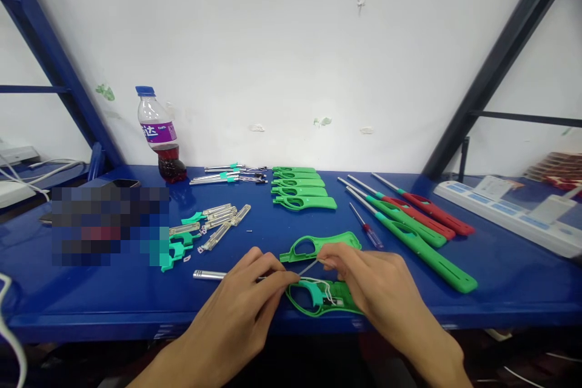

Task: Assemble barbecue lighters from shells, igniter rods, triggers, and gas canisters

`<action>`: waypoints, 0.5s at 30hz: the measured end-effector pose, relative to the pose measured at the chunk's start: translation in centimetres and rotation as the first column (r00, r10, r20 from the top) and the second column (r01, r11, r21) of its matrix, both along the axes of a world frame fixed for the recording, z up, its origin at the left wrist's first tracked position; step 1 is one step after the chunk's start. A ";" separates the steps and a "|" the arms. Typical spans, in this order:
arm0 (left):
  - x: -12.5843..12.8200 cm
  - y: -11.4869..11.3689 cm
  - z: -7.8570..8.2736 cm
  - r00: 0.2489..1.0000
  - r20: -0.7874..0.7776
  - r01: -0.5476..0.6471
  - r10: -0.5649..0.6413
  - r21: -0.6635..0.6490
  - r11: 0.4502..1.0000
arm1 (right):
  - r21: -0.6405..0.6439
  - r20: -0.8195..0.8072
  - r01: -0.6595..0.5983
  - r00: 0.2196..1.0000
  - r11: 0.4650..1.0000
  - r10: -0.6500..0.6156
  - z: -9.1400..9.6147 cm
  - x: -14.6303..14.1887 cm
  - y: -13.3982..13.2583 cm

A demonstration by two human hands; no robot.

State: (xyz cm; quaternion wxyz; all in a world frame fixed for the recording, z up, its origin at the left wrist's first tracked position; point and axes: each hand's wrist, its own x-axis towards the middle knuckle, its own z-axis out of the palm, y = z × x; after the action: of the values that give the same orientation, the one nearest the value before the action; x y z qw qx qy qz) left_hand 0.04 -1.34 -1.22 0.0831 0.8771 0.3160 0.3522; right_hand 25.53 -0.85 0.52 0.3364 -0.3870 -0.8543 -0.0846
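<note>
My left hand (245,303) pinches a thin metal tube (209,275) that lies across the blue table (113,297) near its front edge. My right hand (377,291) pinches the fine wire (309,268) at the tube's end, above an open green lighter shell half (318,300) with a teal trigger and white wire inside. A second, empty green shell half (318,245) lies just behind my hands. Both hands are closed in a pinch.
A stack of green shell halves (300,188) lies mid-table. Assembled green and red long lighters (409,224) and a small screwdriver (366,227) lie on the right. Metal tubes and teal triggers (209,224) lie on the left. A soda bottle (159,133) stands behind, a power strip (509,212) far right.
</note>
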 end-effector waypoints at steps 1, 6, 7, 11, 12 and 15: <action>0.0 0.0 0.0 1.000 -0.005 0.000 0.000 0.001 1.000 | -0.005 -0.011 -0.010 1.000 1.000 0.010 0.0 0.0 0.0; -0.2 0.0 0.1 0.998 -0.067 0.004 -0.004 0.001 1.000 | -0.053 -0.111 -0.059 0.992 0.997 0.053 -0.6 -0.3 -0.1; -0.2 0.0 0.1 0.997 -0.082 0.005 -0.004 0.007 1.000 | -0.052 -0.128 -0.060 0.990 0.997 0.053 -0.8 -0.4 -0.1; -0.2 0.0 0.1 0.995 -0.099 0.000 0.004 0.041 0.999 | -0.079 -0.154 -0.050 0.987 0.996 0.037 -1.5 -0.8 0.0; -0.2 0.0 0.1 0.995 -0.100 0.000 0.005 0.044 0.999 | -0.095 -0.160 -0.050 0.986 0.994 0.034 -1.6 -0.8 0.1; -0.2 0.0 0.1 0.995 -0.101 0.002 0.002 0.039 0.999 | -0.126 -0.192 -0.052 0.981 0.991 0.027 -1.7 -0.8 0.2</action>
State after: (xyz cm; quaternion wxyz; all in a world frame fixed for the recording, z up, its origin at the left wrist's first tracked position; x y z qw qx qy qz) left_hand -0.15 -1.37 -1.10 0.0501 0.8951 0.3129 0.3135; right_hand 24.69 -0.68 -1.20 0.3919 -0.3974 -0.8296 0.0151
